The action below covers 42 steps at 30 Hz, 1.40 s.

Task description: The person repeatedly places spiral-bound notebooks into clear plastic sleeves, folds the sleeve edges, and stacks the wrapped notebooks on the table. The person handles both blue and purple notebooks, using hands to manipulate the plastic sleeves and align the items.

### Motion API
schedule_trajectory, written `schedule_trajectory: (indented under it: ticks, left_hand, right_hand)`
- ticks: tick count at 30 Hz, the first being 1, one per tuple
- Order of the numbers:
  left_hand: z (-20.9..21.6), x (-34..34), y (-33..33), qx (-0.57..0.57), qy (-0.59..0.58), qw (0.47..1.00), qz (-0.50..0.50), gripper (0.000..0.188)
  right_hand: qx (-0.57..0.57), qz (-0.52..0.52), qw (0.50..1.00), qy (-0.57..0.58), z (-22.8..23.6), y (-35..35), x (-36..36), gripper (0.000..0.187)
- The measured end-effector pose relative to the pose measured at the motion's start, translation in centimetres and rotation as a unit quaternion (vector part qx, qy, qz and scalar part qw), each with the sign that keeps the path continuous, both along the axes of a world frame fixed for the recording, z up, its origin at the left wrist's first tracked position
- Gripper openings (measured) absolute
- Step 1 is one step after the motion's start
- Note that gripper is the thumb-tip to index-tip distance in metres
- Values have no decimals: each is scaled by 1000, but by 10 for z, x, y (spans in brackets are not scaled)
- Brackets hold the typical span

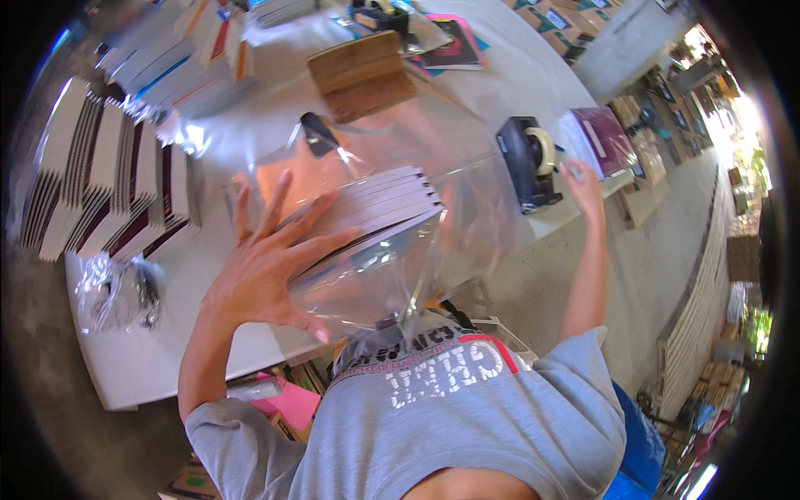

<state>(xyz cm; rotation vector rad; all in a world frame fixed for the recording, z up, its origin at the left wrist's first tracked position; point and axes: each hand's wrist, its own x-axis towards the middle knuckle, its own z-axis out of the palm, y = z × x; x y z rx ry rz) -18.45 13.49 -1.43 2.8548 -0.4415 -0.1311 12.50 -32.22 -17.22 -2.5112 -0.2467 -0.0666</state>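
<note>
At left, more spiral-bound books (107,158) stand on the white table (125,358). Our left hand (262,267) spreads its fingers wide on a spiral-bound stack (367,204) near the front edge, already within clear plastic film (479,200). The film's folds lie loose; fastening them seems left. Just beyond the black tape dispenser (518,167), our right hand's (582,179) fingers bunch narrowly; we cannot tell whether they hold tape.

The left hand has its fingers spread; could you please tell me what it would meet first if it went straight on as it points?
The left hand would probably meet the plastic first, with the black object and brown cardboard beyond; heights are hard to judge from this view.
</note>
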Motion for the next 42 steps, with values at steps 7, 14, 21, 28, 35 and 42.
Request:
schedule_trajectory:
  ticks: [7, 14, 21, 28, 35, 42]
  left_hand:
    - [-7, 0, -4, 22, -11, 999, 22, 113]
    - [-10, -5, -4, 17, -24, 999, 39, 108]
    - [-8, -3, -6, 5, -40, 999, 20, 101]
    - [-12, -7, -2, 38, -45, 998, 15, 112]
    - [-11, -11, -1, -7, -72, 997, 11, 103]
    - [-30, -47, 18, 64, -121, 990, 42, 87]
  right_hand:
    - [164, -39, 893, 418, -16, -7, -7, 28]
    - [404, -65, 862, 298, -42, -25, -63, 17]
    - [113, 90, 979, 146, 90, 76, -81, 21]
    - [54, 582, 746, 320, 194, 292, -135, 84]
    - [-224, 514, 827, -26, 174, 329, -157, 101]
    - [4, 624, 780, -33, 160, 220, -89, 75]
